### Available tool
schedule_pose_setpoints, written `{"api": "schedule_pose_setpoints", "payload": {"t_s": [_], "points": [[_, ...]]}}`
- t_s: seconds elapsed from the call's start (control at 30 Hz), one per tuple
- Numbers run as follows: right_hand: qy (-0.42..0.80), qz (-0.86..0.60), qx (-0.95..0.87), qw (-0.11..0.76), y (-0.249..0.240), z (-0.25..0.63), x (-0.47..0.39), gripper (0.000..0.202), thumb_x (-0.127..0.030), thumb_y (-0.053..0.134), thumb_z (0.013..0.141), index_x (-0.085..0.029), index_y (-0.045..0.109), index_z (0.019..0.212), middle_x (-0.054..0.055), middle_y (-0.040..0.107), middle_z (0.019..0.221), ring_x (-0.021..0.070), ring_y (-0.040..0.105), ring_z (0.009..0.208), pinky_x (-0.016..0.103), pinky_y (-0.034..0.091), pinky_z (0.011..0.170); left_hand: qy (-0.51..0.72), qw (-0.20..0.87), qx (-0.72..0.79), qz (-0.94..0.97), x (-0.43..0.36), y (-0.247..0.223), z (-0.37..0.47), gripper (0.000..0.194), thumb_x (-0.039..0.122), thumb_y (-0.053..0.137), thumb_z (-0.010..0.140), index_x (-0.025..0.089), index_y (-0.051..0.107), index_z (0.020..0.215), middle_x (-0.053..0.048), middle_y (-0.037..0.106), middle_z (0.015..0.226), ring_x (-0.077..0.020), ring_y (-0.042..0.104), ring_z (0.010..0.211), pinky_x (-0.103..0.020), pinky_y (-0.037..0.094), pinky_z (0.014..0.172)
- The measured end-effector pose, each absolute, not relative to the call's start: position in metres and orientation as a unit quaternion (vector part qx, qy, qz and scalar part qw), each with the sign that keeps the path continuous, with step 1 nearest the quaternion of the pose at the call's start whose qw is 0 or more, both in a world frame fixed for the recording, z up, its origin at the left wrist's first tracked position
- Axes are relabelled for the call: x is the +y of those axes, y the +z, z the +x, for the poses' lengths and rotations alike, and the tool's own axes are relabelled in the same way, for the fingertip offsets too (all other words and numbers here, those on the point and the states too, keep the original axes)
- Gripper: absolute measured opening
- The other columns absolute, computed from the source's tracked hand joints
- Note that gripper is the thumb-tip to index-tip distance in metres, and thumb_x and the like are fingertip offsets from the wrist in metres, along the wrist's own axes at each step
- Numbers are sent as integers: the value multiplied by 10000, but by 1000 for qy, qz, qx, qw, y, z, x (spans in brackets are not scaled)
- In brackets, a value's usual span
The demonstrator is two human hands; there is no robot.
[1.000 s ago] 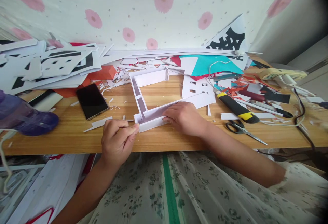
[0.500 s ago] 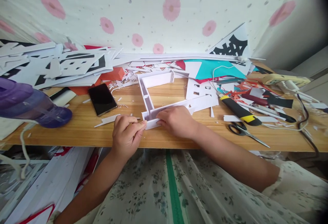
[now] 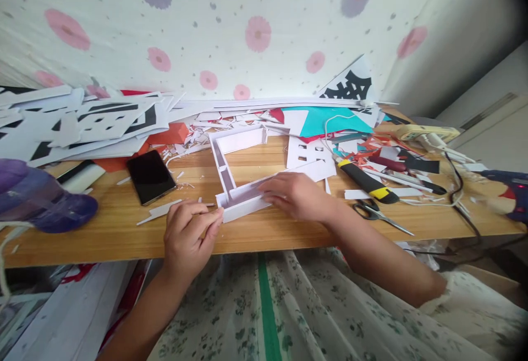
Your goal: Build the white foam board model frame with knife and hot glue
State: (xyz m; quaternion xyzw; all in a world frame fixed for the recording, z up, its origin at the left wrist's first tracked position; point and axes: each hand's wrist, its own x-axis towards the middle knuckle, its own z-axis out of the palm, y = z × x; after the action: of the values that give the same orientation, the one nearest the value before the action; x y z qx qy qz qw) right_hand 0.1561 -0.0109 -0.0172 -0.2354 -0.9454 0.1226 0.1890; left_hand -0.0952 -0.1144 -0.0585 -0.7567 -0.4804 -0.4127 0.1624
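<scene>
A white foam-board frame with narrow channel-like walls lies on the wooden table, its near arm running to the right. At its near left corner, my left hand is closed, with thumb and forefinger pinching the end of the front strip. My right hand is bent over the near arm farther along, its fingers around the strip; the palm side is hidden. Beyond the right hand lies a flat white piece with small cut-out windows.
A black phone and a purple bottle are on the left. Scissors, a yellow-black cutter, cables and a glue gun lie right. Stacked white boards and paper scraps line the back.
The view has swung to the right and up, bringing the glue gun in at the right edge. My right hand has slid slightly along the front strip; my left still pinches the corner.
</scene>
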Motion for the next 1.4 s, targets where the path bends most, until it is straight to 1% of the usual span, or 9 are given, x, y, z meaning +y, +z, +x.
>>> {"api": "schedule_pose_setpoints", "payload": {"t_s": [0.1, 0.27, 0.47, 0.6, 0.7, 0.83, 0.93, 1.27, 1.4], "points": [[127, -300, -914, 241, -21, 194, -1, 169, -219, 569, 923, -149, 693, 1014, 102, 731, 973, 211, 658, 890, 324, 500, 790, -432, 182, -506, -724, -119, -55, -93, 234, 120, 651, 798, 226, 658, 1007, -81, 595, 925, -267, 579, 922, -503, 486, 899], [130, -335, -889, 285, -39, 217, 0, 195, -216, 555, 929, -171, 702, 1049, 96, 728, 999, 210, 658, 906, 339, 514, 802, -478, 206, -469, -714, -115, -37, -81, 289, 117, 672, 767, 226, 618, 1029, -78, 616, 946, -258, 589, 919, -525, 492, 939], [140, -354, -878, 290, -45, 209, -4, 206, -176, 567, 906, -166, 697, 1066, 107, 723, 1017, 218, 662, 928, 346, 507, 820, -324, 173, -449, -815, -93, -21, -48, 191, 126, 645, 825, 200, 613, 998, -80, 669, 971, -258, 598, 930, -476, 515, 881], [193, -392, -862, 257, -44, 204, -5, 194, -118, 600, 855, -160, 688, 1023, 83, 726, 960, 201, 656, 879, 313, 492, 783, -277, 162, -463, -826, -77, -21, -32, 83, 183, 618, 856, 169, 643, 934, -141, 635, 1178, -311, 574, 1109, -504, 488, 972], [219, -420, -850, 229, -45, 201, -6, 166, -101, 593, 846, -162, 677, 976, 47, 722, 874, 173, 647, 784, 265, 463, 706, -236, 131, -468, -841, -69, -21, -27, 84, 199, 576, 888, 165, 643, 925, -148, 606, 1262, -327, 544, 1201, -513, 480, 1011], [219, -437, -847, 207, -45, 199, -5, 145, -108, 583, 851, -167, 661, 958, 32, 713, 824, 159, 630, 726, 243, 427, 664, -240, 101, -471, -843, -65, -24, -25, 88, 188, 541, 915, 175, 628, 923, -119, 657, 1194, -283, 626, 1090, -473, 540, 930], [213, -433, -852, 204, -45, 199, -5, 149, -103, 573, 851, -171, 654, 955, 44, 718, 851, 169, 639, 763, 248, 425, 689, -255, 111, -464, -841, -65, -28, -25, 72, 176, 556, 910, 165, 625, 929, -123, 673, 1166, -275, 652, 1040, -462, 556, 898], [206, -422, -853, 226, -47, 199, -6, 129, -101, 555, 852, -174, 642, 912, 48, 698, 831, 171, 618, 755, 246, 405, 680, -263, 120, -438, -851, -65, -30, -29, 84, 159, 589, 895, 150, 630, 967, -145, 676, 1170, -280, 662, 1037, -467, 564, 898], [227, -416, -848, 239, -48, 201, -5, 113, -134, 592, 861, -172, 652, 949, 30, 703, 832, 151, 623, 735, 236, 422, 674, -319, 105, -433, -837, -68, -31, -28, 159, 136, 616, 878, 159, 624, 1035, -129, 684, 1156, -251, 666, 1044, -435, 562, 923]]}}
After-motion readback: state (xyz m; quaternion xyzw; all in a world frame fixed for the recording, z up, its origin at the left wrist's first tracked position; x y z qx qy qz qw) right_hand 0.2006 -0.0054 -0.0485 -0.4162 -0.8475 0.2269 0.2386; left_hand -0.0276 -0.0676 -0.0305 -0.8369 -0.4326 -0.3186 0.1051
